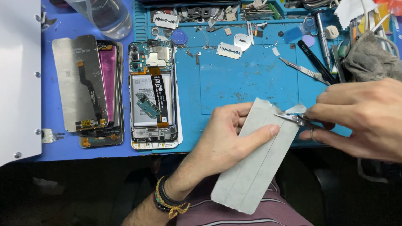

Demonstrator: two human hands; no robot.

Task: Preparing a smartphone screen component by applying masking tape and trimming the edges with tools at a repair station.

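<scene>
Blue silicone repair mat (247, 79) covers the workbench, littered with small parts and tools. Over its near edge, the left hand (228, 140) grasps a long grey adhesive sheet (255, 161), thumb pressed on the face and fingers curled behind; the sheet slants from the mat's edge down over the person's striped lap. The right hand (364, 119) is clenched around a pair of small metal scissors (295, 119), whose blades meet the sheet's upper right edge, where a pale strip (295, 109) curls away.

Just beyond the hands lie a scalpel (301, 69) and a black pry tool (316, 62), with a grey cloth (370, 58) bunched at the right. Two razor blades (229, 50) rest farther back, near a round blue disc (179, 37) and a tray of screws and scraps along the far edge. Left of the mat's middle sits an opened smartphone (153, 94), its battery, circuit board and orange flex cable exposed. Beside it is a stack of display panels (90, 90), the topmost one grey with a black ribbon. A clear glass (109, 16) stands behind them, and a white panel (19, 79) fills the far left.
</scene>
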